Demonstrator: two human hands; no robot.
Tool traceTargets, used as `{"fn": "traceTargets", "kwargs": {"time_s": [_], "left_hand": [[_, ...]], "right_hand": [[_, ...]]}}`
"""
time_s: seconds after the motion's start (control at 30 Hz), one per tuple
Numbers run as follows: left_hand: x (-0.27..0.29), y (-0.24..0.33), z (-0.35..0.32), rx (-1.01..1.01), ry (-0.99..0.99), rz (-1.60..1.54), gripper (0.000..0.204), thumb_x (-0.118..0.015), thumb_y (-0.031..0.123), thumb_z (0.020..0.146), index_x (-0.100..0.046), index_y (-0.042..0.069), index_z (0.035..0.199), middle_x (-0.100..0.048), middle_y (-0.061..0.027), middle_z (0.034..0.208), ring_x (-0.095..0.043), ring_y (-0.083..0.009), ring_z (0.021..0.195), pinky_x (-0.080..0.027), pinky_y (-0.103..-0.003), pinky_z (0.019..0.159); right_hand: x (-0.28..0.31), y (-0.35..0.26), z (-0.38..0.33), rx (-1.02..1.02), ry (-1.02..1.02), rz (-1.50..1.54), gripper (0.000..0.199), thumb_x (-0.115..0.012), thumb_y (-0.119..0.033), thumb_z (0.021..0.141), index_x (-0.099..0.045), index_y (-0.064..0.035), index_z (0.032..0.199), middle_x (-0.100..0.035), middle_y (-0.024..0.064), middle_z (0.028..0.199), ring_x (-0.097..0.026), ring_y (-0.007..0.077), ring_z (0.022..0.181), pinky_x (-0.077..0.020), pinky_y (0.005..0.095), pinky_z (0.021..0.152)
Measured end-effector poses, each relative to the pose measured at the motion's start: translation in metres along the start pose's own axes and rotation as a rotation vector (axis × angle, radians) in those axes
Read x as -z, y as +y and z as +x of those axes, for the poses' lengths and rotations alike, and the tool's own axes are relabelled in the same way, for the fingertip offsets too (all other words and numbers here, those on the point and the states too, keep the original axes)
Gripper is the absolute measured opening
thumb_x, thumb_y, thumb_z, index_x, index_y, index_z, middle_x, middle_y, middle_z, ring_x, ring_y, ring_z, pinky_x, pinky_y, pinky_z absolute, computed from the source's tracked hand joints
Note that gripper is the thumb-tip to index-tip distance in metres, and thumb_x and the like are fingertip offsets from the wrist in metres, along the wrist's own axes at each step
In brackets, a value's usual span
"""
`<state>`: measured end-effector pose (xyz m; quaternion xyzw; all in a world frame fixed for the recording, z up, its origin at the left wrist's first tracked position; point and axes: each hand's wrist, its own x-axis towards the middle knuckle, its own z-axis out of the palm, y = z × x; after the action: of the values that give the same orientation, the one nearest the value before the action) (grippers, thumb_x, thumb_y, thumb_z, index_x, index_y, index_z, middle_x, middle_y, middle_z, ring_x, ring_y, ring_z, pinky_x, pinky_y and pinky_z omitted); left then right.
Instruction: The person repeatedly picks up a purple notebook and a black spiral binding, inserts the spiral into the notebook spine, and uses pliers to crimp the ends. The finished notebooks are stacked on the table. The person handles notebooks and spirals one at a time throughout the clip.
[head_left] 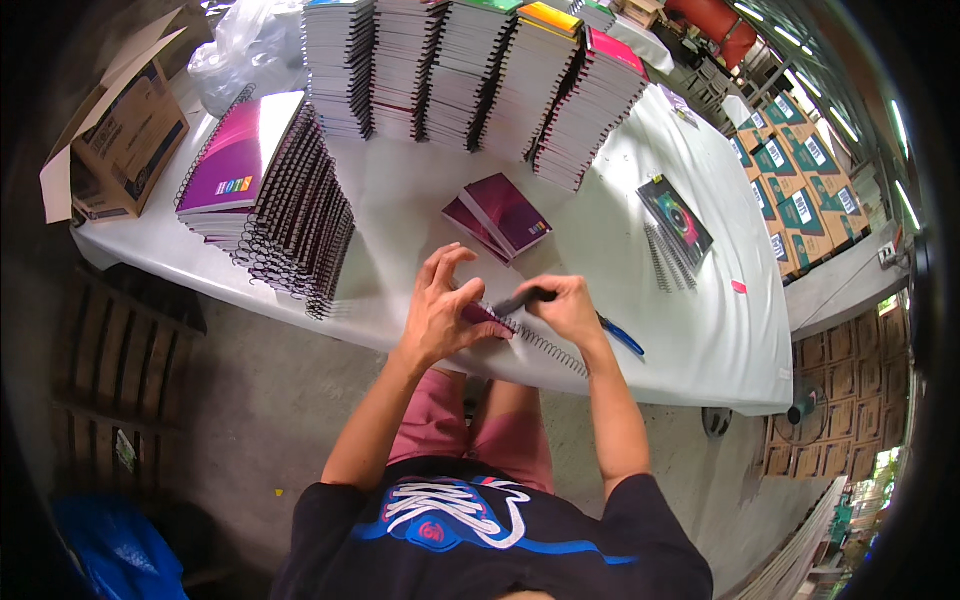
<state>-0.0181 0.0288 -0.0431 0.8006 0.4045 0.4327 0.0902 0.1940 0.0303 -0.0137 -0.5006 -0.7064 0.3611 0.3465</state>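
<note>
Standing at the table's near edge, I have a small purple notebook (480, 314) in my left hand (437, 318), thumb and fingers closed about it with its edge turned up. A metal spiral coil (548, 350) sits at the notebook's edge, and its loose length trails right, passing by my right wrist. My right hand (567, 309) pinches a dark, curved, strip-like thing (520, 299) against that same edge; its exact kind is unclear. Just beyond my hands lie purple-covered notebooks (508, 216) without visible coils. A blue slim tool (622, 335) rests right of my right wrist.
A slanting stack of coil-bound purple notebooks (245, 165) stands at left, beside an opened cardboard box (130, 140). Tall notebook stacks (465, 80) line the back. A dark-covered notebook with coils (677, 222) lies at right on the white-covered table (690, 350). Boxes (800, 190) are piled beyond.
</note>
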Motion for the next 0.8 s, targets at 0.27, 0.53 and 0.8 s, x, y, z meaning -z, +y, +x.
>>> {"fn": "traceTargets", "kwargs": {"time_s": [0.27,0.53,0.8], "left_hand": [[-0.004,-0.004,0.002,0.183,0.110,-0.153,0.063,-0.089,0.043,0.039,-0.055,0.009,0.079,-0.032,-0.0124,0.129,-0.041,-0.0318,0.110,-0.042,-0.045,0.092],[-0.031,-0.020,0.000,0.229,0.214,-0.466,0.107,-0.094,0.039,0.034,-0.028,0.010,0.113,-0.032,-0.0141,0.122,-0.041,-0.0293,0.108,-0.043,-0.040,0.088],[-0.048,-0.031,-0.005,0.283,0.102,-0.555,0.107,-0.093,0.044,0.035,-0.019,0.007,0.103,-0.031,-0.0124,0.106,-0.037,-0.0266,0.106,-0.040,-0.037,0.087]], "right_hand": [[-0.011,-0.010,0.003,-0.100,0.109,-0.021,0.017,-0.061,0.006,0.074,-0.071,-0.0005,0.086,-0.069,0.0049,0.079,-0.061,0.0099,0.071,-0.0481,0.0239,0.069],[-0.012,-0.013,0.014,-0.132,0.126,-0.025,0.014,-0.061,0.004,0.074,-0.071,0.0013,0.084,-0.069,0.0072,0.077,-0.064,0.0125,0.073,-0.0504,0.0251,0.070],[-0.010,-0.006,0.022,-0.059,0.080,0.294,0.019,-0.065,0.003,0.070,-0.072,-0.0028,0.086,-0.068,0.0073,0.072,-0.061,0.0083,0.067,-0.0481,0.0223,0.064]]}}
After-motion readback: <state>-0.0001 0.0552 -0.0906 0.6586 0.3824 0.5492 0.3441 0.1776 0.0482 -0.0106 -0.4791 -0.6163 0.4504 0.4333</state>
